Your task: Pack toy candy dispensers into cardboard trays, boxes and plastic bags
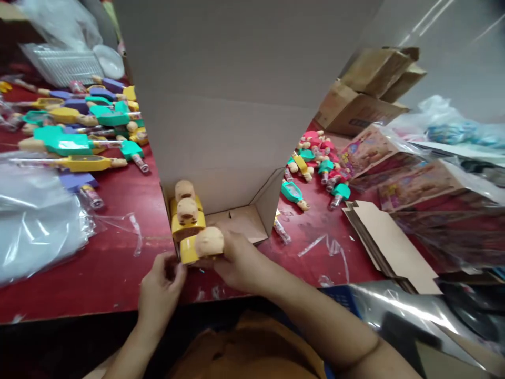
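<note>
An open cardboard box with a tall raised back flap stands on the red table. Two yellow toys with round beige heads stand in its left part, one behind the other. Nearer to me, at the box's front left, is another yellow toy, its beige head tilted to the right. My right hand grips this toy from the right, its fingertips partly hidden behind the head. My left hand is at the box's front left corner, fingers curled near the toy's base; whether it holds anything is hidden.
Green, yellow and purple toys lie in a heap at left, above clear plastic bags. More toys lie right of the box. Flat cardboard pieces, wrapped printed boxes and brown cartons are farther right.
</note>
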A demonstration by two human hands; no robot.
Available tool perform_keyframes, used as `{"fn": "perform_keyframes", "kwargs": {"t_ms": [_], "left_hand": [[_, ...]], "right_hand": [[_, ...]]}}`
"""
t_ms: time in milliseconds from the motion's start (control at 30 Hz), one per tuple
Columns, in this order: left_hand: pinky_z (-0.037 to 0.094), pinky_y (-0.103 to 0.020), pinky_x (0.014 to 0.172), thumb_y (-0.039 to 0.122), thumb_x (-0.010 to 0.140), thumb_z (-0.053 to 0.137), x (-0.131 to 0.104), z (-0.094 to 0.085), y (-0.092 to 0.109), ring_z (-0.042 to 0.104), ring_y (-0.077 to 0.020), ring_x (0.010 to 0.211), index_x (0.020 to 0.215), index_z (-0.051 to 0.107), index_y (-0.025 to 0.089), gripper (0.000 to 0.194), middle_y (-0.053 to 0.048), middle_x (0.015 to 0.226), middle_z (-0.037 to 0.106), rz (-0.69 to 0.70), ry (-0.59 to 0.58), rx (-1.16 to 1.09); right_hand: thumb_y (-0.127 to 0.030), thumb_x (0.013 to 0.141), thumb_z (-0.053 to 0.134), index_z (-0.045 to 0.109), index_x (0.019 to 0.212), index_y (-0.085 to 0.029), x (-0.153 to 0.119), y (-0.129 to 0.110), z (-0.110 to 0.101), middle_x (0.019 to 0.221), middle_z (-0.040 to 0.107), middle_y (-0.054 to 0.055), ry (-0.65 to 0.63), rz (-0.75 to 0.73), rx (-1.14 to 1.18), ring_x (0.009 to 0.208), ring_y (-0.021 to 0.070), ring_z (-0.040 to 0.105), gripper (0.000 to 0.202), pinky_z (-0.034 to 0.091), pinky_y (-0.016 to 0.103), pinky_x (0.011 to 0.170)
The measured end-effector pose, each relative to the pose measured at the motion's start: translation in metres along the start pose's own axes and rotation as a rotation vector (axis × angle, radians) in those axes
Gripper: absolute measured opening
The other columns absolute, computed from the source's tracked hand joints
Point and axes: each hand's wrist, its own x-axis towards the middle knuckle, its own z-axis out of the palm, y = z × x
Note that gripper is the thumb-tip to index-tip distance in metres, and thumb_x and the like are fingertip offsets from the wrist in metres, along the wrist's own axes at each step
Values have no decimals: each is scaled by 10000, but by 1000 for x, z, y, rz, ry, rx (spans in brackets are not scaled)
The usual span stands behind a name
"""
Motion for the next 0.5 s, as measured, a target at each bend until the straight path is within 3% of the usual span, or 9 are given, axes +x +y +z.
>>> {"fn": "perform_keyframes", "kwargs": {"t_ms": [100, 200, 367, 500], "left_hand": [[463, -210, 458, 361, 744, 517, -2, 0, -1, 602, -146, 479, 787, 562, 200, 173, 17, 584, 646, 45, -8, -26], [481, -217, 507, 329, 786, 478, -5, 2, -1, 620, -143, 538, 825, 571, 195, 168, 8, 636, 659, 63, -35, -15], [467, -205, 519, 313, 786, 453, -11, 3, 2, 599, -127, 534, 776, 567, 201, 160, 14, 621, 636, 5, 4, 106], [428, -203, 465, 304, 816, 420, -29, -19, 7, 551, -124, 453, 714, 542, 205, 188, 29, 534, 579, -22, 73, 168]], "right_hand": [[-77, 776, 579, 488, 936, -200, 2, 1, 5, 863, 636, 43, -69, 4, -1, 752, 188, 626, 222, 494, 257, 625], [-156, 798, 607, 486, 961, -176, -4, 14, 17, 887, 634, 75, -73, -13, 42, 775, 210, 621, 204, 498, 292, 640], [-351, 865, 586, 462, 1101, -187, -10, 24, 32, 915, 603, 73, 222, -149, 79, 757, 186, 605, 313, 512, 285, 615], [-384, 912, 503, 486, 1006, -229, -20, 3, 29, 864, 589, 47, 198, -306, 26, 738, 175, 598, 182, 530, 277, 606]]}}
